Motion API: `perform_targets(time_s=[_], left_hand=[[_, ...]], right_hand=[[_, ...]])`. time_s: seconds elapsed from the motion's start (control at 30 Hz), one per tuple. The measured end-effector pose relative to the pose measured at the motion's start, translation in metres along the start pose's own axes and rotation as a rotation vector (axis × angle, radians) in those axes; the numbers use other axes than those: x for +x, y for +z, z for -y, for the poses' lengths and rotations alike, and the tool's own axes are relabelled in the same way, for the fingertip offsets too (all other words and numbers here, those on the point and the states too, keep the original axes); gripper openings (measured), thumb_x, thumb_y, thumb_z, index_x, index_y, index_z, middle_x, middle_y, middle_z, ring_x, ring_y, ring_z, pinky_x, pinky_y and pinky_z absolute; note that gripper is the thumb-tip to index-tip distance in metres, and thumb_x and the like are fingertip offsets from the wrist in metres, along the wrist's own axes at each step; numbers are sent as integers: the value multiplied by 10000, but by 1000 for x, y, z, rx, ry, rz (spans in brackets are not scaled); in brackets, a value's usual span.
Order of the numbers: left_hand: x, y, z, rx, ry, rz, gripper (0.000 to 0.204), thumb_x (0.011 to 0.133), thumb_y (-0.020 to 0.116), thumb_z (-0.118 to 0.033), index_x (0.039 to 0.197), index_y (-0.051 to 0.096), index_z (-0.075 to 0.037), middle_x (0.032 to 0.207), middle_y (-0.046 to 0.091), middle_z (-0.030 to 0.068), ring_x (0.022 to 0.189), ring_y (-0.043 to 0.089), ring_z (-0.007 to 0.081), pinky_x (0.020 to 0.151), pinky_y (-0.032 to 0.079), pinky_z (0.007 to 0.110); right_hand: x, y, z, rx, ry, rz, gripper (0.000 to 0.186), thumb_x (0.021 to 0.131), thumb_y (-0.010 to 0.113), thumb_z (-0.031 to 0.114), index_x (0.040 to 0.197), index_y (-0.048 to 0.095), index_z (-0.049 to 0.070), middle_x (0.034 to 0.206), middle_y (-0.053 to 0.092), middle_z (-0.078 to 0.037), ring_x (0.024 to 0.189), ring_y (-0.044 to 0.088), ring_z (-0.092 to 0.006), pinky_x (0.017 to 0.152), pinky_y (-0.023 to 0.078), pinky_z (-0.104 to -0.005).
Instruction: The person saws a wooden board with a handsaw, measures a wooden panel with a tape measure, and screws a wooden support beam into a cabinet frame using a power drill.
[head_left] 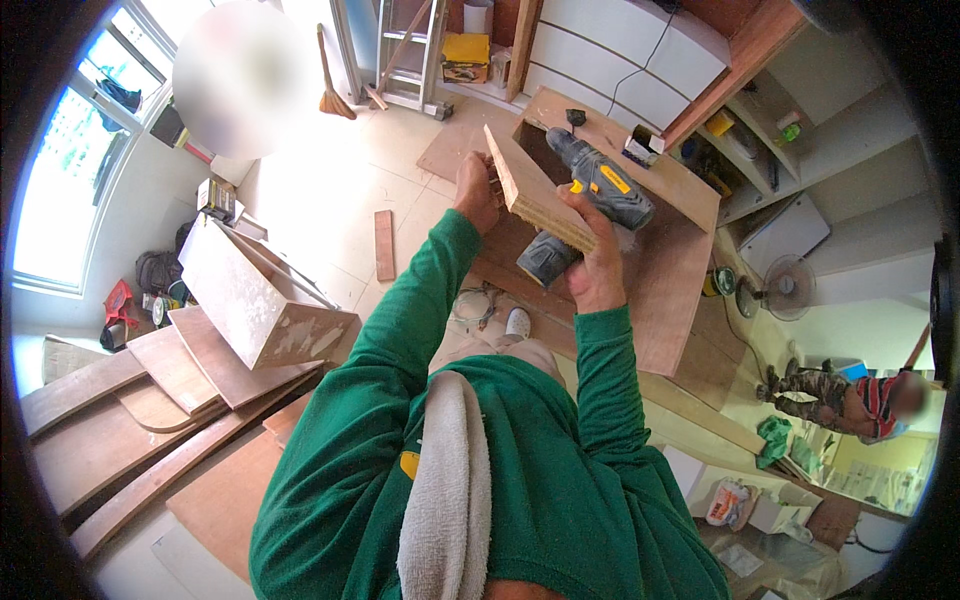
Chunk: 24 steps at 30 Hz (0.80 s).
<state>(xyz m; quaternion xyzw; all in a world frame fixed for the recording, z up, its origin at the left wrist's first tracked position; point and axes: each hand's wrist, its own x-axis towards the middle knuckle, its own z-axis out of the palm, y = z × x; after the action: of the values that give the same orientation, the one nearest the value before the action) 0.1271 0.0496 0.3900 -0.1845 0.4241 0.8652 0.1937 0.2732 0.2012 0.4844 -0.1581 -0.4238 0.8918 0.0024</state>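
Observation:
My right hand (597,262) is closed around the grip of a grey-and-black cordless drill (618,192) with yellow marks. Its battery base (548,257) sticks out below the fingers. Against that hand and the drill lies a tilted piece of plywood (538,188), its layered edge facing me; whether the right hand also grips it I cannot tell. My left hand (478,195) is by the plywood's left edge, fingers curled together. What those fingers pinch is partly hidden and too small to name. Beneath is a wooden box-like cabinet (655,285) with an open section.
Plywood panels (90,440) are stacked at lower left beside a wooden drawer box (270,315). A loose wood strip (384,245) lies on the tiles. Further off stand a ladder (410,60) and a broom (333,90). On the right are a fan (788,288) and another person (850,400).

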Motion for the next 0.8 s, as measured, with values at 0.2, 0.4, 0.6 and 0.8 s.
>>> perform_targets(time_s=[0.2,0.4,0.6,0.8], left_hand=[[9,-7,1,21,25,65,331,999,398,-304,1066,649,-99,968,695,82,863,671,257,832,566,436],[26,-21,1,28,-54,90,381,1023,427,-361,1133,655,-76,1027,687,102,947,656,260,890,546,432],[24,-15,8,245,-92,183,441,1012,609,-491,1212,663,-102,1129,682,71,1004,635,231,945,542,413],[93,-79,-2,389,-302,85,355,969,721,-249,1291,675,-106,1210,695,117,1011,698,282,903,591,409]], right_hand=[[4,0,0,-12,5,9,328,852,880,235,1104,713,105,1044,730,-11,926,714,-149,842,587,-321],[-1,4,1,-4,-14,-5,301,879,856,223,1111,720,88,1039,731,-25,911,729,-158,804,604,-321],[-24,-12,7,-15,-19,-97,299,845,868,173,1100,720,117,1021,718,-2,896,713,-158,821,595,-330],[-48,-29,-40,24,165,-24,286,862,861,119,1097,699,108,1025,701,-6,891,699,-173,853,583,-341]])
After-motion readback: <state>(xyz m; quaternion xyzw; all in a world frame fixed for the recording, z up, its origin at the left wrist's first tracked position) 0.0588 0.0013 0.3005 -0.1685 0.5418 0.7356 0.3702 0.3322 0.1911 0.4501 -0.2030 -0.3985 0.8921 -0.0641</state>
